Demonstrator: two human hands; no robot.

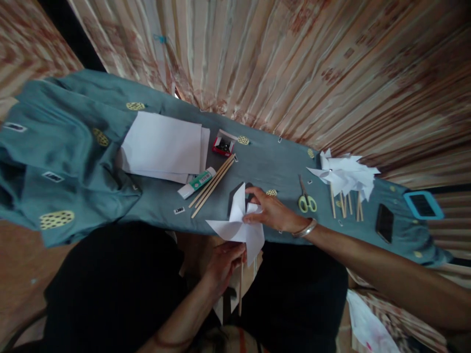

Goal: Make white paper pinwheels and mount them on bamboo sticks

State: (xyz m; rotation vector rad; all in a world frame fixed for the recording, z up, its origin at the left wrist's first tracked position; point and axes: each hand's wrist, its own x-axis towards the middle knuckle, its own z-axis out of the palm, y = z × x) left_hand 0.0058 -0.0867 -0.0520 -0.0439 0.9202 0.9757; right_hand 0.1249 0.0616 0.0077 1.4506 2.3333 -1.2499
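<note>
A white paper pinwheel (241,228) is held over the table's front edge, above my lap. Its thin wooden stick (241,289) points down from it. Below the blades, my left hand (225,264) is closed around the upper part of the stick. From the right, my right hand (272,211) grips the pinwheel, with thumb and fingers at a blade near the centre. The exact contact of the fingertips is partly hidden by the paper.
On the teal cloth (265,152) lie white paper sheets (164,144), a glue stick (196,182), wooden sticks (213,186) and a small red box (223,143) of dark pins. Rightward are scissors (306,198), several stacked pinwheels (344,174), a phone (384,223) and a blue-framed device (423,205).
</note>
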